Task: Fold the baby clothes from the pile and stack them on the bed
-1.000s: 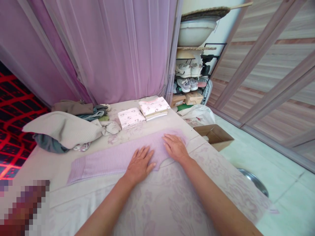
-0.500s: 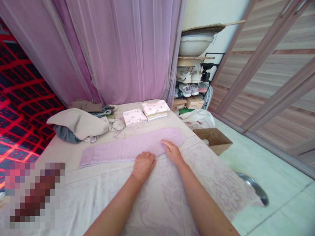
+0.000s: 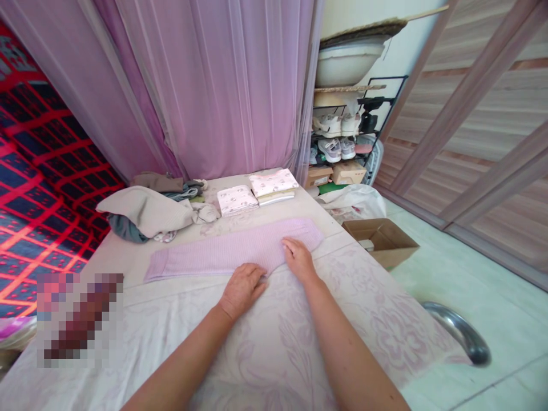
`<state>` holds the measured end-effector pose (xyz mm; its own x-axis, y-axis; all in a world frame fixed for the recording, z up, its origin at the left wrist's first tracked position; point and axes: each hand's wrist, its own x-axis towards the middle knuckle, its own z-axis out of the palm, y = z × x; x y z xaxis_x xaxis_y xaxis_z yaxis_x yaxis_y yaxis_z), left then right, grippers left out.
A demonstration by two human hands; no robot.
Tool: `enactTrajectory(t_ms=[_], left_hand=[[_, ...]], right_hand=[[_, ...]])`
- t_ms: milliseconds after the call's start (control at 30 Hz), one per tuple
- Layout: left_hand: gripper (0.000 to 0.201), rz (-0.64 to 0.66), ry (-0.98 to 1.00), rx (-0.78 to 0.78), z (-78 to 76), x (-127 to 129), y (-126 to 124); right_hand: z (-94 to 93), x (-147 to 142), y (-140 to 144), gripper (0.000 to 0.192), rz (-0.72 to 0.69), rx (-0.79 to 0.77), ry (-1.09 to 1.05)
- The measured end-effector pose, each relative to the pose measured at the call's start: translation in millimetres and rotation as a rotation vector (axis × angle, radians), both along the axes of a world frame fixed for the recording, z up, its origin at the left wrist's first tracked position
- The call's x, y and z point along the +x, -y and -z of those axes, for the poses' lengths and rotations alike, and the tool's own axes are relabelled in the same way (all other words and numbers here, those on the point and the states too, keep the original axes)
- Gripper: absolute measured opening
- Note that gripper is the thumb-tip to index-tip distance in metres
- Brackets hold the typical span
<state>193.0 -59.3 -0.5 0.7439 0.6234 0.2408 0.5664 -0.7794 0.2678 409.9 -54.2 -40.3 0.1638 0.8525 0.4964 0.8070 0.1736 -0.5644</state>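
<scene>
A long lilac knitted garment [image 3: 214, 254] lies flat across the bed, folded into a narrow strip. My left hand [image 3: 242, 288] rests at the garment's near edge, fingers together and touching the fabric. To its right, my right hand [image 3: 298, 260] lies flat on the near edge of the strip's right end. Whether either hand pinches the cloth is unclear. Both forearms reach out over the pale floral bedsheet [image 3: 291, 342].
A heap of unfolded clothes [image 3: 148, 211] sits at the back left. Two folded printed stacks [image 3: 256, 191] lie at the back. Purple curtain [image 3: 222, 85] hangs behind. On the floor right: a cardboard box [image 3: 381, 240], a metal basin [image 3: 460, 337], a shoe rack [image 3: 342, 137].
Both hands slid back from the middle of the garment to its near edge. The view shifted slightly, and the garment looks narrower.
</scene>
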Motion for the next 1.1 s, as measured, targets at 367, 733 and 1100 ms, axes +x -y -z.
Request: enactTrajectory(t_ms=[367, 733, 1100], left_hand=[[0.022, -0.085, 0.080, -0.034, 3.0, -32, -18], [0.020, -0.108, 0.170, -0.115, 8.0, -31, -18], [0.026, -0.140, 0.178, -0.138, 8.3, -30, -16]], right_hand=[[-44.0, -22, 33, 0.030, -0.363, -0.141, 0.090], [-45.4, -27, 32, 0.010, -0.426, -0.216, 0.092], [-38.8, -25, 29, 0.011, -0.411, -0.195, -0.065]])
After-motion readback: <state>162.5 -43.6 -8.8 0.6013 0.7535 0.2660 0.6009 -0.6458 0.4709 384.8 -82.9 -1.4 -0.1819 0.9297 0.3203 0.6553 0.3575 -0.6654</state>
